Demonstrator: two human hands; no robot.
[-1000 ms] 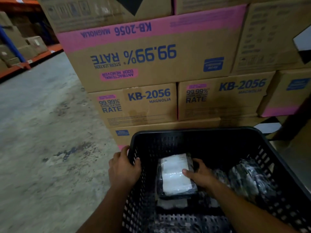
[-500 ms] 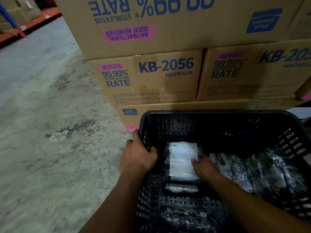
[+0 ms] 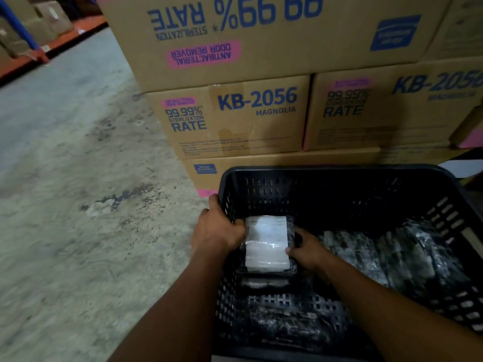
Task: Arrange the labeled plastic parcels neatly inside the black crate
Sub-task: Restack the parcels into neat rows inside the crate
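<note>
Stacked cardboard boxes on concrete floor.

The black crate is a perforated plastic bin with a solid rim, open on top. At its left side a dark plastic parcel with a large white label lies face up on another parcel. More dark, glossy plastic parcels lie in a row across the crate's right half, blurred.
</note>
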